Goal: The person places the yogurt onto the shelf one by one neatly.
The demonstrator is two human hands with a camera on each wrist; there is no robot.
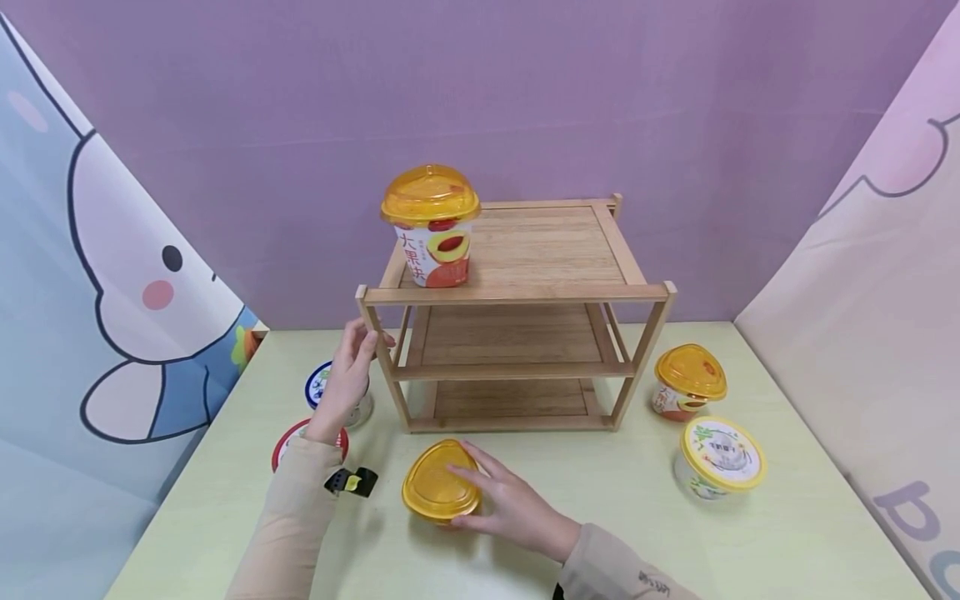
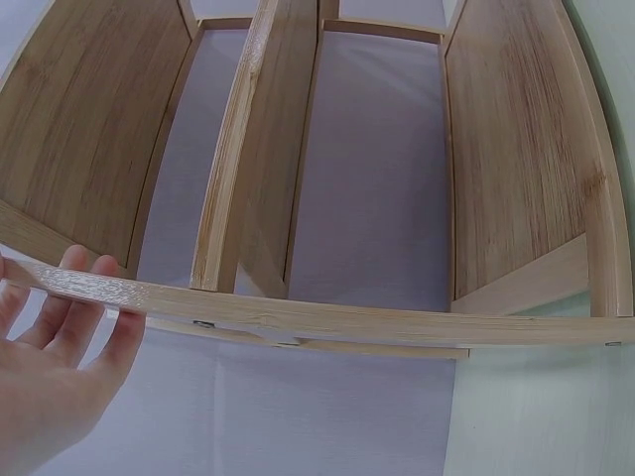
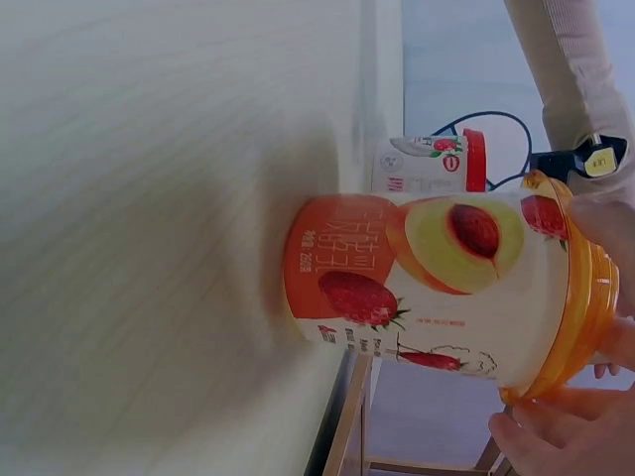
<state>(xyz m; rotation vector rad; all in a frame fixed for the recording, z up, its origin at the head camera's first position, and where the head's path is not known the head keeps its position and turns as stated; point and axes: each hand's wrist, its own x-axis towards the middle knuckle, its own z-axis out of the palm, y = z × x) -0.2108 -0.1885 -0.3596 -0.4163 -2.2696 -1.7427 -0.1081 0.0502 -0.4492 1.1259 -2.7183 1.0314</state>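
Observation:
My left hand [image 1: 348,371] is at the left front post of a wooden three-tier rack [image 1: 517,293]. In the left wrist view its fingers [image 2: 74,322] bend behind the post, tips showing past its edge. My right hand [image 1: 517,504] grips a fruit yogurt cup [image 1: 441,483] by its domed orange lid, in front of the rack. The right wrist view shows peach and strawberry pictures on this cup [image 3: 427,283]; whether its base touches the table cannot be told. A matching yogurt cup [image 1: 435,237] stands on the rack's top tier, at the left.
Right of the rack stand another orange-lidded cup [image 1: 686,383] and a yellow-lidded tub [image 1: 720,458]. A blue-lidded tub [image 1: 318,385] and a red-lidded tub [image 1: 288,437] are partly hidden by the left arm. Cloth backdrops [image 1: 300,125] enclose the pale table [image 1: 810,533].

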